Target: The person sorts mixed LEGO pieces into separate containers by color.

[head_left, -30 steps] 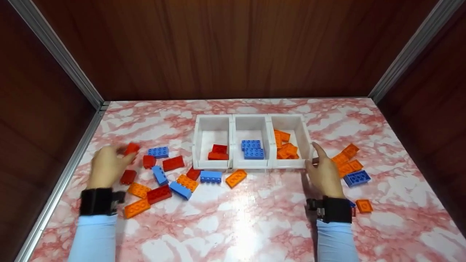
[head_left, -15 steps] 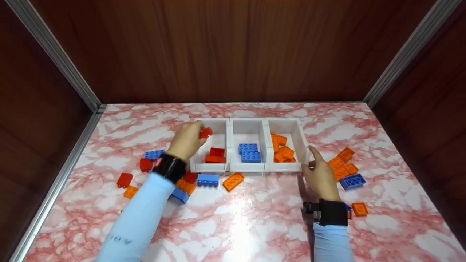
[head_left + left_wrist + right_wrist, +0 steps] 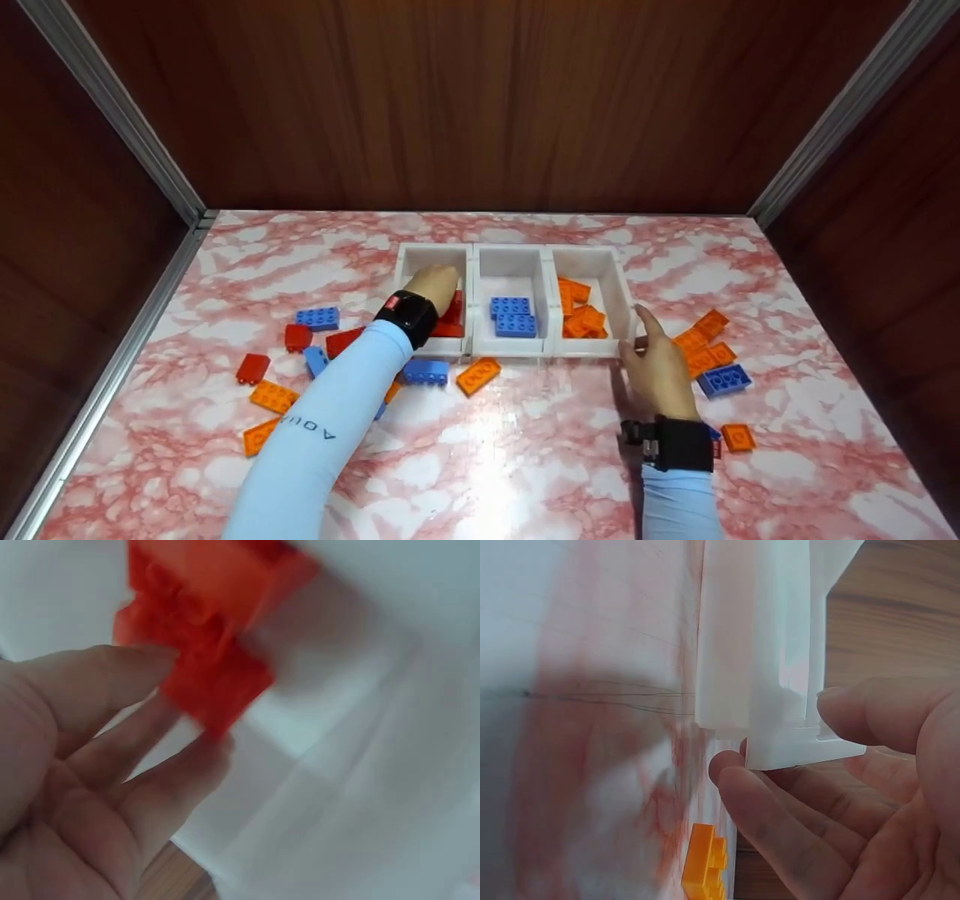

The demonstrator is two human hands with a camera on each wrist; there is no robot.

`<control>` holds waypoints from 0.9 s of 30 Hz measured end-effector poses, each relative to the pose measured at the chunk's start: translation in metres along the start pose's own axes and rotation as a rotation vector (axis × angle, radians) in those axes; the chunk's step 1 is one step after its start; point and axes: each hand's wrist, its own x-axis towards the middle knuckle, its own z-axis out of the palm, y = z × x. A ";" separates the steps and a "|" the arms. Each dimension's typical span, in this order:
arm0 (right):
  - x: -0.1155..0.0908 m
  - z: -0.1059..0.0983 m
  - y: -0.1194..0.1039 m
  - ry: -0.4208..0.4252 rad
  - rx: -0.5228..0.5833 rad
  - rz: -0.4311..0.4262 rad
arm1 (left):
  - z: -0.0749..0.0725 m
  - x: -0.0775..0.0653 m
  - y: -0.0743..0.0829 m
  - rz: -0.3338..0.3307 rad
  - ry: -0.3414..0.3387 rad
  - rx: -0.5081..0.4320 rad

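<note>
My left hand point(image 3: 435, 285) reaches down into the left white bin point(image 3: 418, 257). Thumb and fingertips pinch a red toy brick point(image 3: 221, 694), blurred in the left wrist view, against another red brick point(image 3: 217, 577) inside the bin. The head view hides most of this behind the hand. At the front right corner of the right white bin point(image 3: 592, 262), my right hand point(image 3: 660, 375) holds the bin's edge, thumb on one side and fingers on the other. Orange bricks point(image 3: 585, 321) lie in that bin, and blue bricks point(image 3: 515, 325) in the middle bin point(image 3: 510, 262).
Loose red, blue and orange bricks, such as a red brick point(image 3: 253, 368), lie left of and in front of the bins. Right of the right hand are several orange bricks point(image 3: 701, 341) and a blue brick point(image 3: 724, 381). Dark wooden panels point(image 3: 480, 105) enclose the marbled table point(image 3: 540, 465).
My left hand has carried a red brick from the left side of the table over and down into the left bin. The right hand has stayed at the right bin's corner.
</note>
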 end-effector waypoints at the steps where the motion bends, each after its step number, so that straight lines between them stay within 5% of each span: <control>1: 0.000 0.000 0.000 0.004 0.003 -0.005 | 0.001 0.000 -0.001 -0.008 -0.018 0.000; 12: -0.001 -0.002 -0.001 -0.001 -0.005 0.001 | -0.002 -0.014 0.011 -0.041 -0.029 -0.041; 21: -0.002 -0.001 -0.001 -0.007 -0.011 0.002 | -0.048 -0.032 0.019 -0.063 0.017 -0.190; 27: 0.000 -0.001 -0.001 0.001 -0.022 -0.021 | -0.077 -0.055 -0.008 -0.054 0.125 -0.262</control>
